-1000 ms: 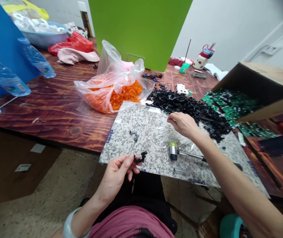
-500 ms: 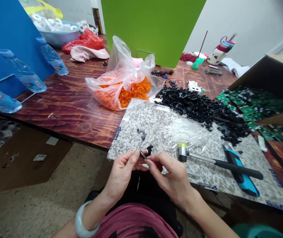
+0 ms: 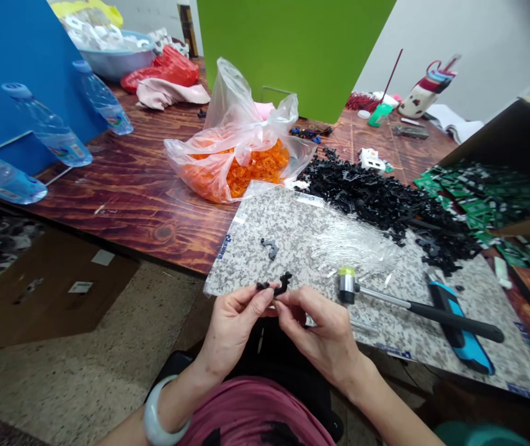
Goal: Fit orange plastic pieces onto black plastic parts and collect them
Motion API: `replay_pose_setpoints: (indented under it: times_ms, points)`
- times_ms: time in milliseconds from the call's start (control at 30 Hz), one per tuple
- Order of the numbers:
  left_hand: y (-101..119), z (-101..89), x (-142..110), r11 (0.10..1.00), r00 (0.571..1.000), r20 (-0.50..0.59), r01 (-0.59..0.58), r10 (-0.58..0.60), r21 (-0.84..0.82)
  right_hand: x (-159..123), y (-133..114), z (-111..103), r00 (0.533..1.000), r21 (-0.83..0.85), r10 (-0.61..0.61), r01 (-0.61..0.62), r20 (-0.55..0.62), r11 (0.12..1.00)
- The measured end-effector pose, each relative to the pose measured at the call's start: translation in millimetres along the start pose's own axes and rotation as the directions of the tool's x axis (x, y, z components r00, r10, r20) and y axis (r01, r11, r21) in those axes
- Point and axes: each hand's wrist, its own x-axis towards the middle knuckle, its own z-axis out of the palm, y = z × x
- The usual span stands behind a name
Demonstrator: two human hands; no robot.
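My left hand (image 3: 233, 323) pinches a small curved black plastic part (image 3: 284, 284) between thumb and fingers, just over the front edge of the speckled board (image 3: 255, 217). Right against it, the fingertips of my right hand (image 3: 319, 323) are closed at the lower end of this part; anything small between them is hidden. A similar dark part (image 3: 270, 249) lies alone on the board beyond my hands. To the right are a bundle of thin clear strips (image 3: 355, 244) and a small mallet (image 3: 380, 297) with a yellow-tipped head.
A blue-black utility knife (image 3: 462, 328) lies under the mallet's handle. Behind the strips spreads a heap of black parts (image 3: 376, 192), with a box of green circuit boards (image 3: 501, 186) at right. A clear bag of orange pieces (image 3: 246, 164) and plastic bottles (image 3: 55, 133) stand farther left.
The black part has turned in my fingers and more of it shows above the left thumb. A thin shiny edge seen between my fingertips before is out of sight. The view has shifted slightly.
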Motion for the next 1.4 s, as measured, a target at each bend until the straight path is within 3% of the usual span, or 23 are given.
replay_pose_setpoints:
  times_ms: [500, 1400]
  points:
    - [-1.6, -4.2, -1.1, 1.0, 0.999, -0.037, 0.014, -0.013, 0.012, 1.8, -2.1, 4.1, 1.0, 0.027, 0.022, -0.022, 0.0, 0.999]
    - [-0.8, -7.9, 0.7, 0.974, 0.991, -0.008, -0.126, 0.13, 0.188, 5.5, -2.6, 7.4, 0.997, 0.048, 0.053, -0.056, 0.057, 0.997]
